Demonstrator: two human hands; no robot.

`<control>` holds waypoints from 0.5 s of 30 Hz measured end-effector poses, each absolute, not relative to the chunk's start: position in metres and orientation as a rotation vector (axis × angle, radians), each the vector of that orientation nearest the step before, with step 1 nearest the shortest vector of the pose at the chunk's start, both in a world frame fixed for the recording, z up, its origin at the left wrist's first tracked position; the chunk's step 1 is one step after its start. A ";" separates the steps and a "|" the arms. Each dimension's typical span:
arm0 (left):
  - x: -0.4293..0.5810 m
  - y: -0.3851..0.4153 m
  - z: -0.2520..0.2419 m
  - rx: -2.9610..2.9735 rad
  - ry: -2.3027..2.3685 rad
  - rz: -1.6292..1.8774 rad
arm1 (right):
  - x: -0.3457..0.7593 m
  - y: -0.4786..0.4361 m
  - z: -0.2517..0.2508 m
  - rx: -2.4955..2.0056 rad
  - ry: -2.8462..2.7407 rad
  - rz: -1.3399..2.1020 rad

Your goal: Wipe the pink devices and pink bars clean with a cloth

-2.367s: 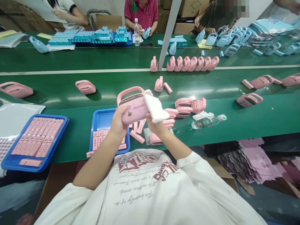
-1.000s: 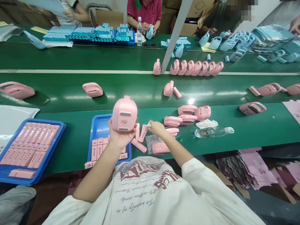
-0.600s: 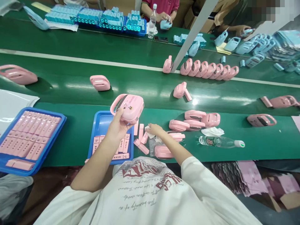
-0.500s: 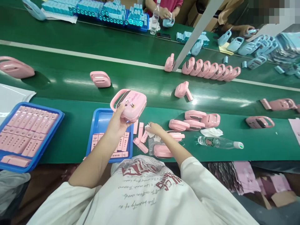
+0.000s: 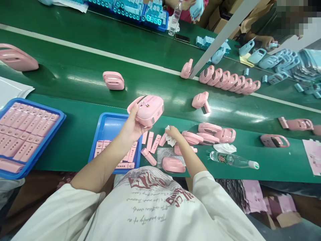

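My left hand [image 5: 132, 124] grips a pink handled device [image 5: 147, 108] and holds it above the far edge of a small blue tray [image 5: 107, 125]. My right hand [image 5: 173, 133] is low over the green table, its fingers closed on a crumpled white cloth [image 5: 170, 140]. Loose pink bar-shaped parts [image 5: 150, 142] lie just left of that hand. A pink casing [image 5: 174, 164] rests on a clear plastic bag [image 5: 164, 154] near my body. Several more pink devices [image 5: 209, 131] lie to the right of my right hand.
A larger blue tray [image 5: 37, 140] full of pink bars sits at the left. A plastic bottle [image 5: 233, 160] lies on its side at the right. Pink devices ride the belt [image 5: 75, 63], with a row [image 5: 229, 80] by a white post [image 5: 220, 36]. Other people handle blue devices across the line.
My right hand lowered the white cloth from the device to the table. My left hand turned the pink device over and shifted it forward and to the right. The view tilted.
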State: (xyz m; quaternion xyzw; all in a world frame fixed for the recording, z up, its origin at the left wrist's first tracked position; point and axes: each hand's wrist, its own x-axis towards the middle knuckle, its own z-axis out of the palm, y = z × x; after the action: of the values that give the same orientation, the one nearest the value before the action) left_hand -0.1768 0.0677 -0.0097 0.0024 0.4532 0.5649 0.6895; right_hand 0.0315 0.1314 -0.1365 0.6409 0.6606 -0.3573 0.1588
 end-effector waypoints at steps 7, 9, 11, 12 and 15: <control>-0.178 0.071 -0.009 0.007 1.018 1.249 | 0.031 0.166 -0.143 1.950 1.931 -0.997; -0.177 0.069 -0.002 -0.010 1.000 1.234 | 0.027 0.170 -0.147 1.958 1.930 -1.006; -0.175 0.066 0.009 -0.031 1.000 1.223 | 0.023 0.170 -0.150 1.953 1.925 -1.009; -0.173 0.064 0.015 -0.037 1.003 1.220 | 0.021 0.170 -0.150 1.944 1.925 -1.009; -0.168 0.056 0.034 0.010 0.981 1.231 | 0.018 0.166 -0.145 1.873 1.936 -1.020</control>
State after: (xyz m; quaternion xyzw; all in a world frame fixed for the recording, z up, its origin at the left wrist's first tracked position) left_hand -0.1680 0.0561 0.0342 0.0047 0.4414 0.5539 0.7059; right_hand 0.0180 0.1657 -0.1451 0.6447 0.6664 -0.3511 0.1304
